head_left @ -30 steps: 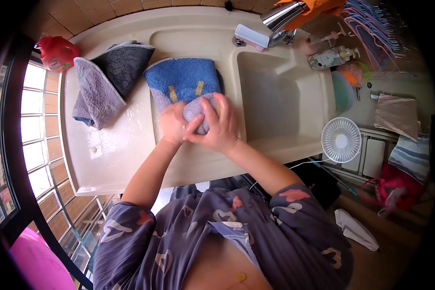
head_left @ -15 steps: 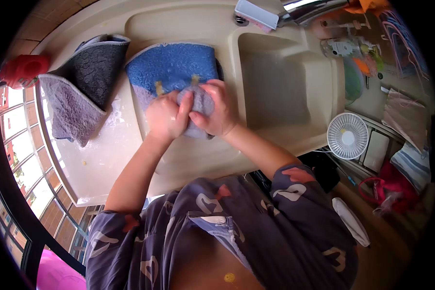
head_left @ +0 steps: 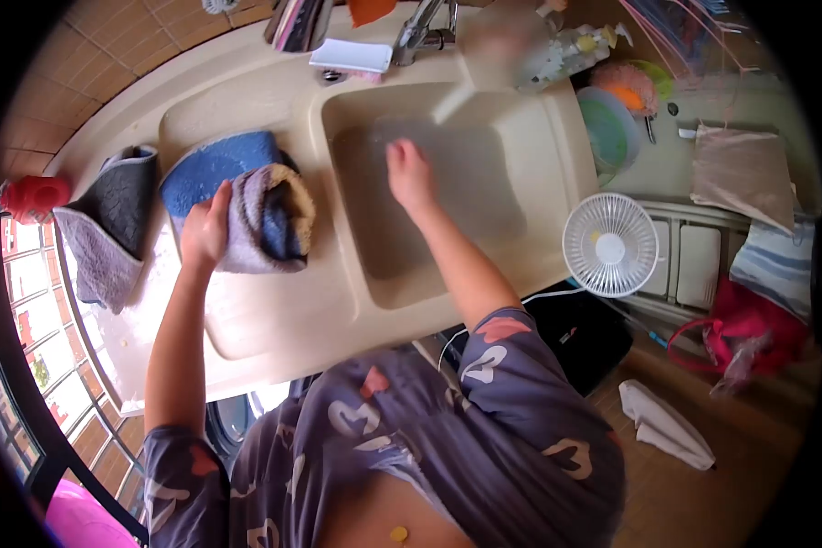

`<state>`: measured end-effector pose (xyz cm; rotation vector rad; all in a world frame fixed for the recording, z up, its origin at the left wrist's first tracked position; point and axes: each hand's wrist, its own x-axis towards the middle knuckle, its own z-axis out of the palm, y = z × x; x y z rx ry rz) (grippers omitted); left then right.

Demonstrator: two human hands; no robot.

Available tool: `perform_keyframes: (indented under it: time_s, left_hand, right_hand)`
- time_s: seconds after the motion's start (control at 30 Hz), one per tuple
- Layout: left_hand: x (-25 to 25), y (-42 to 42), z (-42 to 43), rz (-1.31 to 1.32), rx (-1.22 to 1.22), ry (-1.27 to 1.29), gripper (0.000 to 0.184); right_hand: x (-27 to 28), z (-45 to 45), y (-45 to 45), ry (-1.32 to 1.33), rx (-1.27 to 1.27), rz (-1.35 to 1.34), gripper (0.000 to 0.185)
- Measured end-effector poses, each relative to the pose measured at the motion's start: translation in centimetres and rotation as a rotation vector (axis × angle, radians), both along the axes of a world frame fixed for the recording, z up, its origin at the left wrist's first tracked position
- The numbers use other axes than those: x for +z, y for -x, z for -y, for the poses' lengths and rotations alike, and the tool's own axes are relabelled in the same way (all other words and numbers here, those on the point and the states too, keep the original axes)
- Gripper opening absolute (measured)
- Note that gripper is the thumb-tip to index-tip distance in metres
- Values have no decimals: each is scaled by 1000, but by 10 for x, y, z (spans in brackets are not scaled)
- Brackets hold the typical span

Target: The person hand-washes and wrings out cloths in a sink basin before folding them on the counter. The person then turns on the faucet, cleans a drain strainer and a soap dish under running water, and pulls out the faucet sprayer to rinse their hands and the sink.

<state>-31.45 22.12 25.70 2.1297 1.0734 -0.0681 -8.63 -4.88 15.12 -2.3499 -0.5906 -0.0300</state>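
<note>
Left hand (head_left: 205,226) grips the folded mat (head_left: 247,245), just beyond the left edge of the sink (head_left: 484,219), rolled end facing right! Right hand (head_left: 411,173) hovers over the sink, farther off; can't tell if it's clenched.

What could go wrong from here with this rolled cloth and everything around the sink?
The rolled cloth might loosen or uncurl: only the left hand touches it, while the right hand is at the basin.

Splashes could reach the fan, which stands close to the sink's right side.

The white cord near the sink's front edge might get wet or snagged.
</note>
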Motion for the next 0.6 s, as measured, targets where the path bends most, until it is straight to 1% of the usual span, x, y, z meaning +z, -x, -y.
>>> perform_keyframes:
  time_s: [0.03, 0.07, 0.1, 0.17, 0.23, 0.33, 0.37, 0.4, 0.47, 0.53, 0.6]
  left_hand:
    - [-7, 1, -3, 39, -20, -36, 74]
    - [-15, 2, -6, 74, -43, -73, 74]
    - [-15, 1, -6, 86, -24, -68, 69]
    - [-17, 1, -5, 148, -39, -101, 58]
    - [-21, 3, -9, 203, -74, -92, 47]
    - [-21, 6, -7, 316, -173, -203, 39]
    - [-21, 4, -10, 251, 22, 87, 34]
    - [-22, 5, -8, 248, 24, 85, 34]
    - [-22, 8, -3, 301, -101, -191, 34]
    - [-18, 6, -2, 270, -81, -180, 38]
    - [-20, 4, -6, 239, 105, 31, 36]
  right_hand:
    - [-24, 34, -12, 290, 29, -17, 24]
    - [-40, 62, -26, 547, 153, -126, 26]
    - [-55, 80, -36, 804, 276, -233, 29]
    - [-90, 96, -37, 956, 314, -192, 37]
    - [-115, 90, -41, 1005, 307, -179, 37]
    - [-142, 82, -43, 971, 227, -252, 36]
    - [-148, 84, -44, 965, 208, -272, 36]
    - [-152, 88, -47, 954, 191, -294, 36]
    - [-157, 98, -57, 945, 178, -312, 36]
    - [-162, 105, -63, 944, 161, -335, 36]
    - [-165, 107, -69, 940, 157, -336, 37]
